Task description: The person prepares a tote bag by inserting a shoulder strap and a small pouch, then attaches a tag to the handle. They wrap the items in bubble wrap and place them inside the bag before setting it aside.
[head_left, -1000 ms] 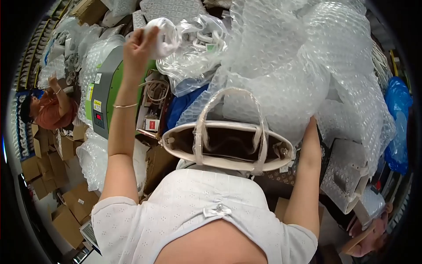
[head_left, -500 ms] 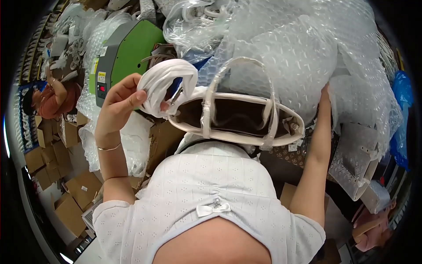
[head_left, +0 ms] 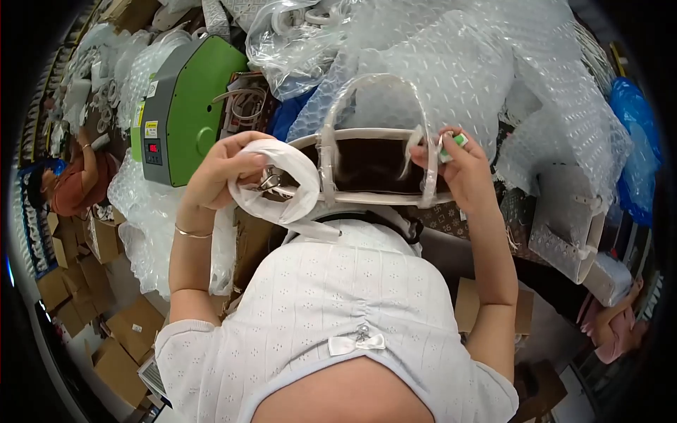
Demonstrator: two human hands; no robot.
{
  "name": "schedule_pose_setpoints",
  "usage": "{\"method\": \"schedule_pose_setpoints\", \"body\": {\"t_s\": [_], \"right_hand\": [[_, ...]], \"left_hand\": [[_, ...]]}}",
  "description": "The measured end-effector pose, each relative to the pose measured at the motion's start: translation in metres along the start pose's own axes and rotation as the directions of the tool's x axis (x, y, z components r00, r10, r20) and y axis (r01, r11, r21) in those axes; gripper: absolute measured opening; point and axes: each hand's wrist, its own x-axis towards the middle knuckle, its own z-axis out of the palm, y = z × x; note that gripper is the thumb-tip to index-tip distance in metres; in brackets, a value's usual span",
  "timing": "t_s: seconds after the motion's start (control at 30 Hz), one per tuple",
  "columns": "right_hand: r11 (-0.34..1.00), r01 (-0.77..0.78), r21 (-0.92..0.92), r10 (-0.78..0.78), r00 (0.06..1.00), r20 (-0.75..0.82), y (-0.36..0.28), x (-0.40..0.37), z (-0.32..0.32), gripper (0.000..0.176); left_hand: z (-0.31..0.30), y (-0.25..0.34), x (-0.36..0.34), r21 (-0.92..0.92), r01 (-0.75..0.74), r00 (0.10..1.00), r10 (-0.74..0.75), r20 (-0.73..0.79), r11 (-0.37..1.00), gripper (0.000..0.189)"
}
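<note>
A white handbag (head_left: 384,198) with a dark brown inside stands open in front of my body, its handles wrapped in clear plastic. My left hand (head_left: 217,173) is closed around a coiled white strap (head_left: 307,185) at the bag's left end. A metal clasp (head_left: 270,181) shows inside the coil, and one strap end hangs toward my shirt. At the bag's right end, my right hand (head_left: 467,176) pinches a small green and white object (head_left: 452,145), whose kind I cannot make out. Its fingers are beside the right handle.
Bubble wrap (head_left: 437,63) is heaped behind the bag. A green and grey machine (head_left: 194,106) with a red display stands at the left. Another bag (head_left: 557,218) is at the right. Cardboard boxes (head_left: 137,310) lie lower left. Other people (head_left: 77,187) are at both sides.
My right hand has come from the bubble wrap to the bag's right end, now with the green and white object. My left hand has lowered and turned the coiled strap.
</note>
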Motion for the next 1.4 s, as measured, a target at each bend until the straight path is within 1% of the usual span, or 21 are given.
{"method": "schedule_pose_setpoints", "body": {"t_s": [0.07, 0.1, 0.13, 0.2, 0.3, 0.33, 0.37, 0.4, 0.43, 0.47, 0.5, 0.6, 0.63, 0.73, 0.77, 0.83, 0.87, 0.97, 1.03, 1.13, 1.4], "right_hand": [[0.939, 0.143, 0.311, -0.139, 0.990, -0.034, -0.009, -0.006, 0.015, 0.018], [0.869, 0.206, 0.449, -0.203, 0.978, -0.057, -0.014, -0.009, 0.019, 0.019], [0.874, 0.215, 0.437, -0.206, 0.976, -0.067, -0.018, -0.019, 0.017, 0.019], [0.803, 0.290, 0.520, -0.402, 0.908, 0.115, -0.024, -0.048, 0.005, 0.019], [0.878, 0.005, 0.479, -0.282, 0.814, 0.508, -0.028, -0.080, 0.004, 0.017], [0.976, -0.142, 0.164, 0.049, 0.881, 0.471, -0.027, -0.090, 0.009, 0.014], [0.932, -0.334, -0.139, 0.361, 0.875, 0.321, -0.023, -0.096, 0.013, 0.012], [0.927, -0.352, -0.127, 0.374, 0.874, 0.309, -0.009, -0.095, 0.015, 0.012], [0.877, -0.135, -0.461, 0.296, 0.908, 0.296, 0.016, -0.091, 0.016, 0.010], [0.680, 0.090, -0.728, 0.213, 0.925, 0.313, 0.033, -0.088, 0.019, 0.008], [0.687, 0.071, -0.723, 0.218, 0.930, 0.298, 0.041, -0.088, 0.026, 0.008], [0.173, 0.267, -0.948, -0.305, 0.930, 0.206, 0.060, -0.091, 0.047, 0.009], [0.185, 0.251, -0.950, -0.298, 0.936, 0.189, 0.063, -0.089, 0.050, 0.009], [0.597, 0.238, -0.766, -0.486, 0.867, -0.109, 0.067, -0.077, 0.053, 0.008], [0.596, 0.236, -0.768, -0.494, 0.861, -0.118, 0.066, -0.073, 0.051, 0.008], [0.954, 0.266, -0.135, -0.297, 0.897, -0.328, 0.064, -0.068, 0.045, 0.011], [0.939, 0.253, 0.233, -0.159, 0.920, -0.357, 0.062, -0.066, 0.043, 0.013], [0.910, 0.352, 0.220, -0.248, 0.887, -0.390, 0.046, -0.060, 0.036, 0.014], [0.890, 0.399, 0.220, -0.292, 0.870, -0.398, 0.038, -0.049, 0.033, 0.014], [0.665, 0.504, -0.551, -0.711, 0.655, -0.258, 0.031, -0.025, 0.023, 0.012], [0.714, 0.417, -0.563, -0.625, 0.743, -0.241, 0.033, -0.027, 0.019, 0.003]], "left_hand": [[0.007, -0.016, 0.021, -0.050, 0.217, 0.976, -0.217, -0.004, 0.975, 0.035], [0.012, -0.015, 0.029, -0.050, 0.209, 0.978, -0.208, 0.016, 0.977, 0.035], [0.017, -0.014, 0.035, -0.023, 0.292, 0.956, -0.291, 0.041, 0.956, 0.040], [0.025, -0.015, 0.044, 0.033, 0.442, 0.893, -0.443, 0.078, 0.897, 0.050], [0.033, -0.026, 0.051, 0.065, 0.423, 0.895, -0.428, 0.129, 0.904, 0.051], [0.036, -0.029, 0.053, 0.089, 0.420, 0.891, -0.429, 0.151, 0.903, 0.052], [0.039, -0.032, 0.056, 0.088, 0.435, 0.881, -0.444, 0.162, 0.896, 0.052], [0.042, -0.032, 0.058, 0.036, 0.410, 0.882, -0.406, 0.240, 0.911, 0.057], [0.045, -0.029, 0.061, -0.017, 0.386, 0.878, -0.362, 0.314, 0.922, 0.062], [0.048, -0.025, 0.064, -0.069, 0.364, 0.869, -0.312, 0.384, 0.929, 0.067], [0.050, -0.020, 0.066, -0.062, 0.382, 0.858, -0.329, 0.395, 0.922, 0.067], [0.059, -0.007, 0.067, -0.401, 0.394, 0.836, -0.140, 0.531, 0.827, 0.075], [0.061, -0.011, 0.068, -0.395, 0.412, 0.828, -0.156, 0.539, 0.821, 0.075], [0.069, -0.018, 0.068, -0.674, 0.233, 0.927, 0.048, 0.371, 0.701, 0.075], [0.071, -0.019, 0.068, -0.750, 0.156, 0.947, 0.118, 0.298, 0.643, 0.076], [0.075, -0.022, 0.067, -0.848, 0.033, 0.962, 0.212, 0.170, 0.529, 0.076], [0.075, -0.024, 0.067, -0.874, -0.009, 0.962, 0.242, 0.125, 0.485, 0.076], [0.061, -0.025, 0.074, -0.718, 0.013, 0.970, 0.166, 0.178, 0.696, 0.076], [0.058, -0.026, 0.073, -0.700, 0.015, 0.960, 0.185, 0.209, 0.714, 0.075], [0.055, -0.025, 0.068, -0.664, 0.029, 0.944, 0.198, 0.263, 0.747, 0.074], [0.071, -0.028, 0.065, -0.676, -0.050, 0.966, 0.207, 0.154, 0.735, 0.068]]}}
